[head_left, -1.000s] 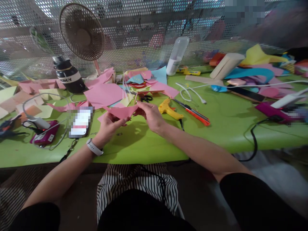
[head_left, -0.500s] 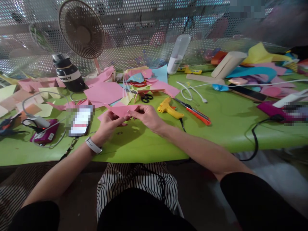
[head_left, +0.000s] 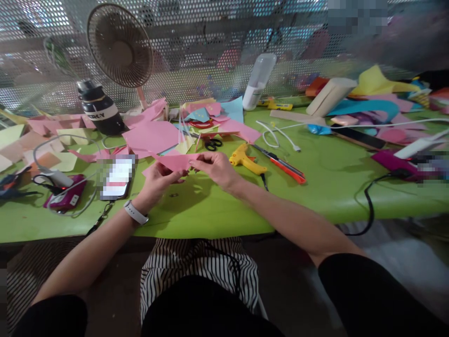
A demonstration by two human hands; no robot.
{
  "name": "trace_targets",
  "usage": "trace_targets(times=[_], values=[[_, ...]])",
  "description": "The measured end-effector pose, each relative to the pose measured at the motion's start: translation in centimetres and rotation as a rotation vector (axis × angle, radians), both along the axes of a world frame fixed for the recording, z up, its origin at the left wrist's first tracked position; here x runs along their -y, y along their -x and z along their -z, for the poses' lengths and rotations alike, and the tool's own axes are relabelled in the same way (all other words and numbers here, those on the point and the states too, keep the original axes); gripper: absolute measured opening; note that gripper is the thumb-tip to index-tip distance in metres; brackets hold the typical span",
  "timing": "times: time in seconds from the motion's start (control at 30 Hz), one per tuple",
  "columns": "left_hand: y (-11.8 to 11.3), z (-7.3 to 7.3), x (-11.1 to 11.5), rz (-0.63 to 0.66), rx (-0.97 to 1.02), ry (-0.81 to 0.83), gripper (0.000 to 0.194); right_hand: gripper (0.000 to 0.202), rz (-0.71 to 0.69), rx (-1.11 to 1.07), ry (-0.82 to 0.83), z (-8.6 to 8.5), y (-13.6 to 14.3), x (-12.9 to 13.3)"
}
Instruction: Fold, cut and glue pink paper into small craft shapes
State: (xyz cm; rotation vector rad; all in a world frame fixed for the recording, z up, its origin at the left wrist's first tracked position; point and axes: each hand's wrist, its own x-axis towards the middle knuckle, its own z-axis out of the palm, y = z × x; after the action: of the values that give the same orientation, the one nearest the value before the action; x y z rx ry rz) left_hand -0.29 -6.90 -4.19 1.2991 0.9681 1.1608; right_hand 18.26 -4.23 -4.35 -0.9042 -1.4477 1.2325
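Observation:
A folded piece of pink paper (head_left: pixel 175 162) is held between my two hands just above the table. My left hand (head_left: pixel 159 181), with a white band at the wrist, pinches its left side and lower edge. At its right end, my right hand (head_left: pixel 216 169) pinches the paper between thumb and fingers. Just right of my right hand lies a yellow hot glue gun (head_left: pixel 248 160), and past it a red utility knife (head_left: pixel 286 167). Black-handled scissors (head_left: pixel 212 143) lie behind my hands among paper pieces. Left of my left hand rests a lit phone (head_left: pixel 118 177).
The green table (head_left: pixel 210 215) carries pink paper sheets (head_left: pixel 152 138), a black bottle (head_left: pixel 100 110), a fan (head_left: pixel 121 47) and a tilted clear bottle (head_left: pixel 259 82). Magenta power strips (head_left: pixel 66 194) with cables sit at both sides. A white cable (head_left: pixel 280 135) crosses the right half.
My right hand has shifted very slightly to the right along the paper's end. The left hand keeps its hold. The view has turned a little.

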Motion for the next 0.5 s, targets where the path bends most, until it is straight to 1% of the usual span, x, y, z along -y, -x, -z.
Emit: trace_targets(times=[0.07, 0.17, 0.2, 0.23, 0.27, 0.33, 0.4, 0.43, 0.5], values=[[0.2, 0.1, 0.0, -0.012, 0.005, 0.003, 0.039, 0.02, 0.062, -0.054, -0.01, -0.2, -0.9, -0.9], [0.4, 0.1, -0.1, -0.032, -0.005, 0.018, 0.038, 0.017, 0.212, -0.131, -0.044, -0.7, -2.2, -2.2], [0.4, 0.1, -0.1, -0.031, -0.014, 0.018, 0.037, 0.018, 0.235, -0.129, -0.061, -0.9, -2.5, -2.3], [0.4, 0.1, 0.0, -0.026, -0.022, 0.016, 0.035, 0.019, 0.223, -0.102, -0.07, -1.1, -2.6, -2.3], [0.3, 0.1, 0.0, -0.017, -0.03, 0.013, 0.034, 0.021, 0.175, -0.052, -0.063, -1.2, -2.6, -2.2], [0.2, 0.1, 0.0, -0.001, -0.04, 0.0, 0.033, 0.023, 0.01, 0.071, 0.004, -1.1, -2.1, -1.5], [0.1, 0.1, 0.0, 0.013, -0.041, -0.016, 0.033, 0.023, -0.146, 0.132, 0.088, -0.8, -1.4, -0.9], [0.0, 0.1, 0.0, 0.021, -0.039, -0.021, 0.034, 0.023, -0.194, 0.133, 0.111, -0.6, -1.1, -0.6], [0.0, 0.1, 0.0, 0.037, -0.035, -0.021, 0.035, 0.02, -0.239, 0.135, 0.115, -0.3, -0.8, -0.5]])
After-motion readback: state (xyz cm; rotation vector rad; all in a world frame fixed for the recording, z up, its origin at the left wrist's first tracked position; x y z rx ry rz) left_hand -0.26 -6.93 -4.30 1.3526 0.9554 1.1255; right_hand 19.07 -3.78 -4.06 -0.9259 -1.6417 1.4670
